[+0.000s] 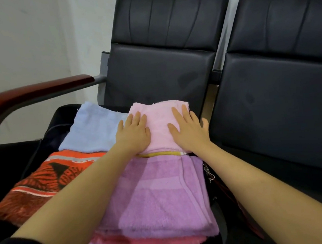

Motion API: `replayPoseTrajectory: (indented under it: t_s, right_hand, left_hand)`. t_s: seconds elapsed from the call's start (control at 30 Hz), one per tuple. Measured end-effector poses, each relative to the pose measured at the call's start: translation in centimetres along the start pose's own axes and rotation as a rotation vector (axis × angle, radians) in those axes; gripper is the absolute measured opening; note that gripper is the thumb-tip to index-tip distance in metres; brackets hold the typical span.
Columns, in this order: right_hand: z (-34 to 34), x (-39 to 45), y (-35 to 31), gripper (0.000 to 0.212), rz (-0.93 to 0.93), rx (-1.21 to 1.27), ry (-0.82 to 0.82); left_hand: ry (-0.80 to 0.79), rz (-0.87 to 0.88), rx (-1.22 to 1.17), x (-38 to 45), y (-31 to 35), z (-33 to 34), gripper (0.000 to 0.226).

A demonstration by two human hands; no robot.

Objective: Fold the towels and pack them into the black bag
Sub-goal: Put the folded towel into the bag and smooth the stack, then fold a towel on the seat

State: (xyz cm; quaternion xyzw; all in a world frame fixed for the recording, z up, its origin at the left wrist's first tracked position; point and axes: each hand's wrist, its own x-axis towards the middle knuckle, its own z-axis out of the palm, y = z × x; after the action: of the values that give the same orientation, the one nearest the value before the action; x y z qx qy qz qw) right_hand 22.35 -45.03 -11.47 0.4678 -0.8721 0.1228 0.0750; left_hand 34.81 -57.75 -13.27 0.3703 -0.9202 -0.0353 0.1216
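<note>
Both hands [133, 135] [189, 130] flat on pink towel [160, 126]; no writing legible.

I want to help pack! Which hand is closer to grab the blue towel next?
The left hand, probably. It lies flat on the pink towel right at the edge of the blue towel. The right hand presses the pink towel's far side, away from the blue one.
</note>
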Motion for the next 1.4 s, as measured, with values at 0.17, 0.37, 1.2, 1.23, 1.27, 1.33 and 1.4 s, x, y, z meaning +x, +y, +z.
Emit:
replayPoseTrajectory:
  t_s: [0.17,0.37,1.2,1.23,1.27,1.33,1.4]
  right_hand:
    - [-1.5,-2.4,0.5,0.046,0.015,0.232,0.137]
    - [-4.7,-8.1,5.1,0.031,0.119,0.425,0.236]
    - [-11.2,-43.0,44.1,0.021,1.033,0.35,0.59]
    - [-10.9,-44.0,45.0,0.023,1.051,0.292,0.579]
    - [-10.7,-44.9,45.9,0.026,1.065,0.208,0.568]
    - [-10.2,-46.4,47.7,0.031,1.079,0.002,0.544]
    - [-9.8,-47.5,49.1,0.037,1.125,-0.115,0.499]
  left_hand:
    - [0.207,0.002,-0.152,-2.5,2.6,-1.4,0.032]
    - [0.222,0.162,-0.277,-6.4,9.4,-3.5,0.034]
    - [-0.404,0.83,-0.671,-24.6,57.8,7.5,0.025]
    - [-0.411,0.85,-0.676,-25.0,59.1,7.9,0.026]
    - [-0.419,0.867,-0.681,-25.4,60.4,8.4,0.027]
    - [-0.444,0.895,-0.674,-26.0,62.9,9.1,0.029]
    - [-0.454,0.931,-0.671,-26.5,65.0,9.7,0.031]
